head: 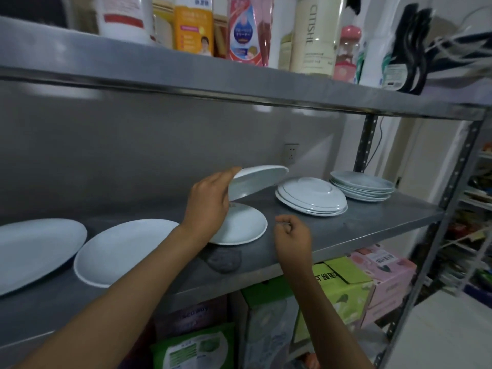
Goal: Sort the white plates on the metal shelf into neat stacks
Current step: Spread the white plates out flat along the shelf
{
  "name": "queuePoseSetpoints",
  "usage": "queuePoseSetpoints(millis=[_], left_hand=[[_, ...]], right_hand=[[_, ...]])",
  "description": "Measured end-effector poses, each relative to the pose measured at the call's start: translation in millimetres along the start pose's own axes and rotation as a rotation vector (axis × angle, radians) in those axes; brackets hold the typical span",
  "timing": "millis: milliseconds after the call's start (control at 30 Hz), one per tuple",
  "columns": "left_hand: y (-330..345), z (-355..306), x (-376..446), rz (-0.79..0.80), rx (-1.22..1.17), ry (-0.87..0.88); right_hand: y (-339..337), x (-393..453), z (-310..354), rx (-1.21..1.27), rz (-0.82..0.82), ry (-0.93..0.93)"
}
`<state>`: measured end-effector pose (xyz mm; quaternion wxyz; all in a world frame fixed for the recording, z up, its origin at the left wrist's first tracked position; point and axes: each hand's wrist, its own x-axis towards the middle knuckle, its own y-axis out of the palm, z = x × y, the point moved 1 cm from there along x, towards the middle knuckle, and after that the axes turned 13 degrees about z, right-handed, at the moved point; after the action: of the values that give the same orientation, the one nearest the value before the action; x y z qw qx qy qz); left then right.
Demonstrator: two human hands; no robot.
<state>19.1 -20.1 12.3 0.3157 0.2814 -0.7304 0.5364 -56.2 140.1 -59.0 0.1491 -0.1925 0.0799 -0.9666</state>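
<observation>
My left hand [209, 202] grips a white plate [257, 181] by its near edge and holds it tilted in the air above the metal shelf [359, 222]. Under it a small white plate [243, 226] lies flat. Two large oval plates [121, 251] [34, 249] rest further left. To the right sit a stack of upside-down plates [311, 197] and a stack of upright plates [363, 186] at the far right. My right hand [291, 235] hovers at the shelf's front, fingers curled, holding nothing.
The upper shelf [239, 83] hangs close overhead, crowded with bottles and refill packs [246, 30]. Cardboard boxes [343, 286] and packages fill the space below. A shelf post [450, 198] stands at the right. A wall socket [291, 152] is behind the plates.
</observation>
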Motion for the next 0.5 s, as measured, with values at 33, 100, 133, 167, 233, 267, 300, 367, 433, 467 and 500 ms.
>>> queuePoseSetpoints(millis=[33,100,133,167,233,267,300,367,433,467,500], left_hand=[[-9,-1,-3,-0.055,-0.059,-0.041],[-26,-1,-10,-0.149,-0.165,-0.113],[-35,-1,-14,-0.188,-0.214,-0.142],[-42,0,-17,-0.219,-0.252,-0.169],[-61,3,-28,-0.281,-0.282,-0.219],[-71,5,-33,-0.309,-0.291,-0.244],[-81,7,-38,-0.331,-0.305,-0.273],[-99,15,-49,-0.366,-0.34,-0.355],[-119,27,-63,-0.407,-0.402,-0.453],[-130,34,-71,-0.426,-0.444,-0.496],[-139,41,-78,-0.443,-0.491,-0.532]], right_hand=[[5,-2,5,0.012,0.033,-0.004],[19,-5,15,0.053,0.107,0.009],[28,-6,20,0.089,0.145,0.032],[36,-7,23,0.138,0.179,0.07],[54,-8,34,0.239,0.244,0.163],[63,-10,39,0.273,0.281,0.192],[72,-12,44,0.292,0.314,0.196],[87,-22,54,0.32,0.354,0.161],[100,-34,65,0.343,0.381,0.101],[105,-41,72,0.351,0.403,0.067],[110,-46,77,0.356,0.427,0.035]])
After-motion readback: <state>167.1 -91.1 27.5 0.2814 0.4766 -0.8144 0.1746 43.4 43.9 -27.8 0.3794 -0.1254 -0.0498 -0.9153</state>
